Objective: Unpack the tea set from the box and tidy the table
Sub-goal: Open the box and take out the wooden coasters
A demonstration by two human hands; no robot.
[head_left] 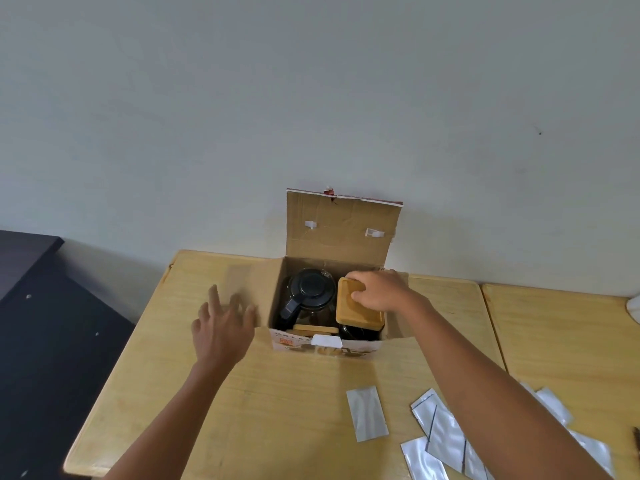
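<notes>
Reaching into the box, our right hand clamps the wooden lid right of the pot, while our left hand hovers spread, empty, left of the box.

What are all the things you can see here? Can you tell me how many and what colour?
cardboard box: one, brown, open, at the table's far edge by the wall
glass teapot: one, black lid, left inside the box
bamboo-lidded container: one, tan lid, right inside the box
foil sachets: several, silver, near right of the table
table: one, light wood
dark furniture: one, black, far left
left hand: open, blurred, beside the box
right hand: fingers on the bamboo lid
</notes>
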